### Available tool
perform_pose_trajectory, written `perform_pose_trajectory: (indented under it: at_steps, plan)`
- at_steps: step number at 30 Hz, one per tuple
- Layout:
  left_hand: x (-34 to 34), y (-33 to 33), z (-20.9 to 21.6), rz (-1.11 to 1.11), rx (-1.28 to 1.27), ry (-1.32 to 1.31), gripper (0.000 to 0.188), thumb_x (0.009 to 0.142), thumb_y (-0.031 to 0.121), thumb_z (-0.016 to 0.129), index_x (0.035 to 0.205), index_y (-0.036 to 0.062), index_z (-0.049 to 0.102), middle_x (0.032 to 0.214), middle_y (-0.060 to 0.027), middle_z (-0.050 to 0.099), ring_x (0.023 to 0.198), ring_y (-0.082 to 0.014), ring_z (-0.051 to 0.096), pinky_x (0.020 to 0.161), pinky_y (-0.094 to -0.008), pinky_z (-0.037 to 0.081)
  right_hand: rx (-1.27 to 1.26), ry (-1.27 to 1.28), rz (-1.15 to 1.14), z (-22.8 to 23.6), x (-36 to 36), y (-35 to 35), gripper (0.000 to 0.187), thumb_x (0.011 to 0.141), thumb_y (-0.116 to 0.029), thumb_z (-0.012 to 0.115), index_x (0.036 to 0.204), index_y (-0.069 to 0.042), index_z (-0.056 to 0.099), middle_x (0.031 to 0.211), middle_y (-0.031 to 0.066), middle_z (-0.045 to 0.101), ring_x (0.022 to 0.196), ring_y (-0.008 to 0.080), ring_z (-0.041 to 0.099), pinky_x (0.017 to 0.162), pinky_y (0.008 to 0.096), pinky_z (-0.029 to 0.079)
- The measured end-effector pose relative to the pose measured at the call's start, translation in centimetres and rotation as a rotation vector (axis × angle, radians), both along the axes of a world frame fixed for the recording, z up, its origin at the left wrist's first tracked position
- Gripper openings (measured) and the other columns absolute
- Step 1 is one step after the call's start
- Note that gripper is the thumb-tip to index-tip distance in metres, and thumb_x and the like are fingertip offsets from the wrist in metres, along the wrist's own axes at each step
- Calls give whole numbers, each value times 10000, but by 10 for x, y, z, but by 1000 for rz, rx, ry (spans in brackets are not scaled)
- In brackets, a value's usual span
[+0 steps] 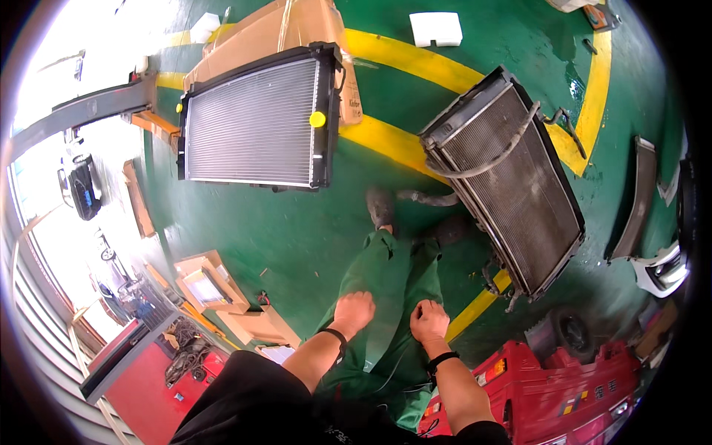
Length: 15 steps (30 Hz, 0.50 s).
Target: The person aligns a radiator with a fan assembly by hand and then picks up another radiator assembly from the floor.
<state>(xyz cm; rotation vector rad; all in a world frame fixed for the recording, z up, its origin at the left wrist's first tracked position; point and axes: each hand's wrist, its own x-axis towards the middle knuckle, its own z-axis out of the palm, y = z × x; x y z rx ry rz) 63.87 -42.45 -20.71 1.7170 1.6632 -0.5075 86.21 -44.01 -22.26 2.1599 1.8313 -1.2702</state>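
Observation:
My left hand is closed in a loose fist in front of my green trousers, with nothing visible in it. Beside it, apart, my right hand has its fingers curled in, and no object shows there either. Ahead on the left, a clean silver radiator with black side tanks and yellow caps leans against a cardboard box. To the right of my feet lies a dirty, used radiator with a grey hose across its top. Neither hand touches either radiator.
Yellow lines cross the green floor. A white foam block lies far ahead. Opened cardboard and a red tool cart are at lower left. A red vehicle part stands at lower right, bumper-like trim at far right.

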Motion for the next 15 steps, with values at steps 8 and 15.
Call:
perform_pose_trajectory:
  at_steps: [8, 15]
  plan:
    - [-15, 5, 0, 19, -43, -18, 111, 828, 217, 588, 803, 111, 573, 787, -75, 627, 766, -290, 645, 690, -442, 527, -44, -38, 81, 0, -16, 14, 62, 778, -156, 637, 787, -125, 585, 791, 70, 619, 768, 305, 615, 656, 450, 514]
    - [-18, 22, 3, 20, -172, 9, 115, 846, 229, 578, 846, 115, 588, 828, -80, 632, 818, -291, 647, 735, -448, 524, -49, -14, 49, -2, -21, 20, 58, 763, -141, 641, 783, -130, 587, 782, 68, 623, 758, 302, 619, 652, 440, 512]
